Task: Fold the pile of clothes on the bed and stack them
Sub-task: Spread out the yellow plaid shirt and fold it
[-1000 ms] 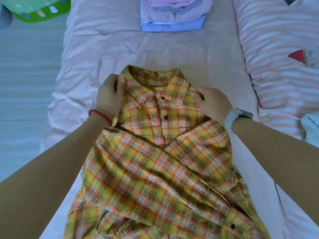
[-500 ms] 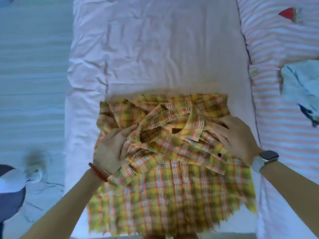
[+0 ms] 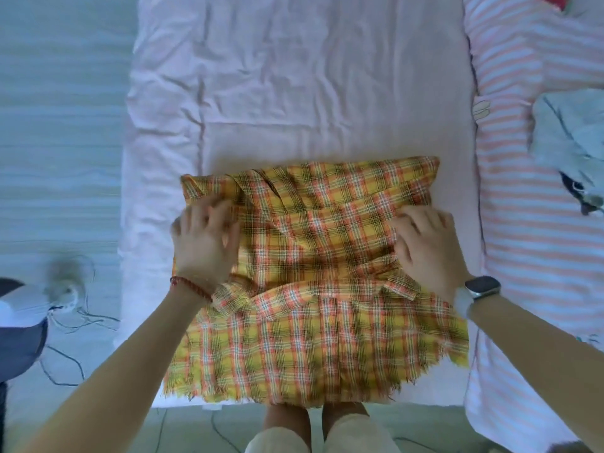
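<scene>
Fingers of the left hand (image 3: 204,243) lie spread and flat on the shirt's (image 3: 313,282) left edge; the right hand (image 3: 425,246) looks to be gripping cloth on the right side, fingers partly curled. That plaid shirt sits half-folded on the pink sheet (image 3: 294,76), frayed hem at the bed edge. Risk: the tucked sleeves bunch and the fold goes crooked.

1. the left hand (image 3: 204,245) is smeared by motion at the fingertips, so their hold on the plaid shirt (image 3: 313,289) can't be read.
2. the right hand (image 3: 425,243) is blurred at its fingertips too.
3. the shirt's collar and buttons are folded under, hidden.
4. the pale blue garment (image 3: 572,142) is cut off by the right edge.
5. a blurred round object (image 3: 65,282) on the floor is unidentifiable.
6. the red patch (image 3: 552,0) on the striped bedding (image 3: 529,240) is cropped at the top.
</scene>
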Available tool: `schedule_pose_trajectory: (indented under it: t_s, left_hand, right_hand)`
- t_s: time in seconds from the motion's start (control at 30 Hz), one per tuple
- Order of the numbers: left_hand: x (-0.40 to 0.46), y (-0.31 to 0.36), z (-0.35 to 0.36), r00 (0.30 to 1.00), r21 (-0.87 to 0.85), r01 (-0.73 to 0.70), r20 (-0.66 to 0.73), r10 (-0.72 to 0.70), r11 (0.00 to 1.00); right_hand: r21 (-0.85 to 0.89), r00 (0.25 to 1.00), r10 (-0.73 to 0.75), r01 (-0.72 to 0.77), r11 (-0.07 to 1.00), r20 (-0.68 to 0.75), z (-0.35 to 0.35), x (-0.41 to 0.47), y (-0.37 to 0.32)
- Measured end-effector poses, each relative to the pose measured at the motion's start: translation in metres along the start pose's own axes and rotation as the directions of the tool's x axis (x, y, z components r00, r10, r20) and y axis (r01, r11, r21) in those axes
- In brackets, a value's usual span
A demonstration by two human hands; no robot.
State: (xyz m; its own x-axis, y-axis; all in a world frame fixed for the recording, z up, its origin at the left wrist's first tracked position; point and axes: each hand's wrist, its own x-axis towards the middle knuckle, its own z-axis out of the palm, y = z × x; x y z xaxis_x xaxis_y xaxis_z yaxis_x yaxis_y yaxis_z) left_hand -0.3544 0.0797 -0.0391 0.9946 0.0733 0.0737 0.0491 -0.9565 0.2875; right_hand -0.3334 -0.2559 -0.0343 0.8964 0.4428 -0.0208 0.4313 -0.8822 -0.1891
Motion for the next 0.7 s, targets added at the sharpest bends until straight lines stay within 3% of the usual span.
schedule_pose_trajectory:
  t_s: [0.03,0.1,0.2,0.27,0.4,0.47,0.6,0.7]
  left_hand:
    - [0.010,0.000,0.003,0.976,0.001,0.214,0.051,-0.214,0.977]
    - [0.033,-0.003,0.011,0.839,-0.090,0.537,0.165,-0.519,0.839]
    - [0.059,-0.004,0.016,0.662,-0.277,0.748,0.251,-0.706,0.604]
    - [0.065,-0.005,0.015,0.619,-0.313,0.777,0.227,-0.752,0.546]
    - [0.065,-0.020,0.007,0.677,-0.485,0.672,0.098,-0.729,0.559]
    - [0.062,-0.035,0.005,0.656,-0.529,0.656,0.047,-0.753,0.538]
    - [0.058,-0.048,0.012,0.508,-0.573,0.731,0.096,-0.856,0.370]
    - [0.063,-0.049,0.012,0.390,-0.627,0.768,0.299,-0.871,0.129]
  right_hand:
    - [-0.013,1.000,0.028,-0.028,1.000,0.001,0.000,0.014,-0.003]
    - [-0.060,0.992,0.077,-0.071,0.996,0.096,0.002,0.042,-0.010]
    - [-0.132,0.942,0.076,-0.034,0.991,0.327,0.011,0.074,-0.021]
    - [-0.177,0.893,0.111,-0.036,0.984,0.437,0.021,0.088,-0.023]
    - [-0.228,0.795,0.245,-0.137,0.964,0.555,0.041,0.097,-0.011]
    - [-0.232,0.763,0.272,-0.164,0.959,0.586,0.046,0.099,-0.004]
    - [-0.240,0.719,0.333,-0.233,0.942,0.610,0.047,0.107,0.001]
    - [-0.278,0.715,0.369,-0.248,0.928,0.594,0.044,0.115,-0.007]
